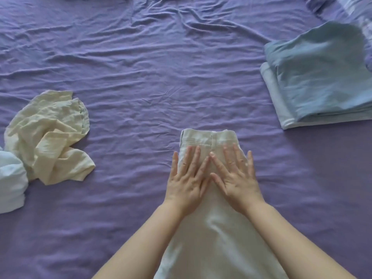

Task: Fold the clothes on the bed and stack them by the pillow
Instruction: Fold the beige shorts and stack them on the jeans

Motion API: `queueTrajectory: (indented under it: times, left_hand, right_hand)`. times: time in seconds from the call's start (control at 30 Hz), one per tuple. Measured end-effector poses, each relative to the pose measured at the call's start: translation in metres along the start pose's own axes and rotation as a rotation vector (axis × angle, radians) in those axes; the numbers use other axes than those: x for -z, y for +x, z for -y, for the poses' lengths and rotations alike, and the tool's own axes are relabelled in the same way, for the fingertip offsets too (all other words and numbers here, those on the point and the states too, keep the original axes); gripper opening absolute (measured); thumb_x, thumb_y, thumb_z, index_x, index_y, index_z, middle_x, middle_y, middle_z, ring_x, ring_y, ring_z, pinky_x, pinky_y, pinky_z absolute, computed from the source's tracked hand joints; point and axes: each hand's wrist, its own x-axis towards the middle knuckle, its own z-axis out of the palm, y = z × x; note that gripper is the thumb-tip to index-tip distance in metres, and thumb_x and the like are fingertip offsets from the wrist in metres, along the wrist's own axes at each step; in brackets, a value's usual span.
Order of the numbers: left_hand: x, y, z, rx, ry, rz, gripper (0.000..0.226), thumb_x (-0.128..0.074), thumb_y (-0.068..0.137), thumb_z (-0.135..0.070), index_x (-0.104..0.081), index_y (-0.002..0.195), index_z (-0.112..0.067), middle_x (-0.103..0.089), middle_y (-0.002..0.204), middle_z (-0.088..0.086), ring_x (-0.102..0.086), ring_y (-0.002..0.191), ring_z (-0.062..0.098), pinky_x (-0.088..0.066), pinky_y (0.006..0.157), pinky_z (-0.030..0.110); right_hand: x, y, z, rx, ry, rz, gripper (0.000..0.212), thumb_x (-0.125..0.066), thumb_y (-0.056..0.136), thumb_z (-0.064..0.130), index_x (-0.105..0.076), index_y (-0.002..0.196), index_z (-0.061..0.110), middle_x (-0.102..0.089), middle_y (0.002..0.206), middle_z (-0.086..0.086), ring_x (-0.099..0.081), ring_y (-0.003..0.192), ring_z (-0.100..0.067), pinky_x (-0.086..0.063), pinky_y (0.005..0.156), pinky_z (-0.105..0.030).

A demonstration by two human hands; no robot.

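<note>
Cream trousers [209, 137] lie folded lengthwise on the purple bed sheet [141, 87], waistband pointing away from me. My left hand [187, 182] and my right hand [235, 178] press flat on them side by side just below the waistband, fingers straight and spread. A stack of folded light blue clothes [322, 77] sits at the right, beside a purple and white pillow [342, 7] in the top right corner. A crumpled pale yellow garment [50, 137] lies at the left.
A bunched white and light blue garment [11, 182] lies at the left edge, touching the yellow one. The wrinkled sheet stretches across the middle and far side of the bed.
</note>
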Motion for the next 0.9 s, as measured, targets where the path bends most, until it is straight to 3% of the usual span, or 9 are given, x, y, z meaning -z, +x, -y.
queueTrajectory:
  times: [0.1, 0.27, 0.4, 0.5, 0.57, 0.63, 0.7, 0.77, 0.9]
  left_hand:
    - [-0.022, 0.01, 0.017, -0.062, 0.039, 0.062, 0.06, -0.03, 0.094, -0.049, -0.032, 0.146, -0.02, -0.026, 0.154, 0.01, -0.02, 0.142, 0.032, -0.016, 0.11, 0.054]
    - [-0.038, 0.015, 0.022, -0.048, -0.013, 0.17, 0.063, -0.025, 0.093, -0.051, -0.022, 0.148, -0.021, -0.013, 0.157, 0.008, -0.011, 0.145, 0.031, -0.007, 0.112, 0.055]
    - [-0.012, 0.019, 0.023, -0.024, -0.16, 0.14, 0.067, -0.036, 0.09, -0.054, -0.018, 0.148, -0.026, -0.003, 0.157, 0.012, -0.003, 0.145, 0.035, -0.007, 0.116, 0.056]
    - [0.012, 0.044, 0.026, 0.373, -0.548, -0.066, 0.081, -0.07, 0.08, -0.034, -0.028, 0.147, -0.019, -0.023, 0.153, 0.017, -0.024, 0.141, 0.033, -0.023, 0.114, 0.043]
    - [0.03, 0.064, 0.027, 0.744, -1.028, 0.043, 0.094, -0.074, 0.078, -0.022, -0.014, 0.15, -0.018, -0.047, 0.137, 0.013, -0.045, 0.127, 0.027, -0.034, 0.111, 0.041]
    - [0.048, 0.075, 0.03, 0.869, -1.285, 0.122, 0.09, -0.075, 0.075, -0.01, -0.022, 0.147, -0.014, -0.064, 0.112, 0.012, -0.062, 0.103, 0.025, -0.048, 0.097, 0.046]
    - [0.068, 0.074, 0.034, 0.751, -1.277, 0.13, 0.056, -0.075, 0.069, -0.007, -0.054, 0.121, -0.011, -0.066, 0.095, 0.007, -0.063, 0.085, 0.021, -0.054, 0.087, 0.044]
    - [0.095, 0.062, 0.031, 0.64, -1.233, 0.155, 0.028, -0.07, 0.062, -0.014, -0.061, 0.088, -0.018, -0.062, 0.08, -0.003, -0.059, 0.076, 0.015, -0.053, 0.074, 0.033]
    - [0.141, 0.022, 0.016, 0.454, -1.233, 0.22, 0.029, -0.073, 0.063, -0.019, -0.068, 0.086, -0.036, -0.069, 0.09, -0.004, -0.065, 0.085, 0.011, -0.053, 0.076, 0.027]
  right_hand:
    - [-0.023, 0.019, -0.015, -0.023, -0.027, 0.096, 0.059, 0.014, 0.079, 0.067, 0.026, 0.134, 0.047, 0.03, 0.148, 0.006, 0.031, 0.137, -0.018, 0.019, 0.11, -0.053]
    - [-0.034, 0.028, -0.019, -0.018, 0.022, 0.174, 0.055, 0.005, 0.084, 0.067, 0.032, 0.129, 0.052, 0.037, 0.144, 0.009, 0.037, 0.134, -0.014, 0.028, 0.106, -0.048]
    - [-0.004, 0.034, -0.022, -0.067, 0.245, 0.159, 0.066, -0.036, 0.092, 0.054, -0.001, 0.146, 0.042, 0.018, 0.156, 0.002, 0.016, 0.144, -0.016, 0.004, 0.116, -0.044]
    - [0.023, 0.051, -0.025, -0.294, 0.707, 0.029, 0.077, -0.062, 0.088, 0.029, -0.014, 0.148, 0.023, -0.011, 0.157, -0.008, -0.016, 0.143, -0.021, -0.018, 0.112, -0.032]
    - [0.036, 0.064, -0.024, -0.409, 0.916, 0.069, 0.084, -0.068, 0.083, 0.019, -0.015, 0.149, 0.016, -0.031, 0.15, -0.01, -0.033, 0.137, -0.022, -0.028, 0.111, -0.032]
    - [0.049, 0.07, -0.023, -0.479, 1.044, 0.073, 0.089, -0.071, 0.079, 0.012, -0.015, 0.149, 0.014, -0.041, 0.143, -0.014, -0.042, 0.131, -0.024, -0.035, 0.109, -0.038]
    - [0.065, 0.066, -0.025, -0.503, 1.15, 0.064, 0.083, -0.072, 0.077, 0.008, -0.025, 0.146, 0.013, -0.052, 0.131, -0.013, -0.053, 0.118, -0.023, -0.044, 0.099, -0.036]
    - [0.088, 0.052, -0.026, -0.4, 1.172, 0.102, 0.062, -0.07, 0.078, 0.003, -0.046, 0.134, 0.012, -0.062, 0.114, -0.008, -0.061, 0.096, -0.015, -0.05, 0.082, -0.027]
    - [0.126, 0.004, -0.026, -0.133, 1.117, 0.163, 0.03, -0.066, 0.079, 0.001, -0.064, 0.107, 0.014, -0.064, 0.095, 0.0, -0.058, 0.083, -0.009, -0.047, 0.078, -0.026]
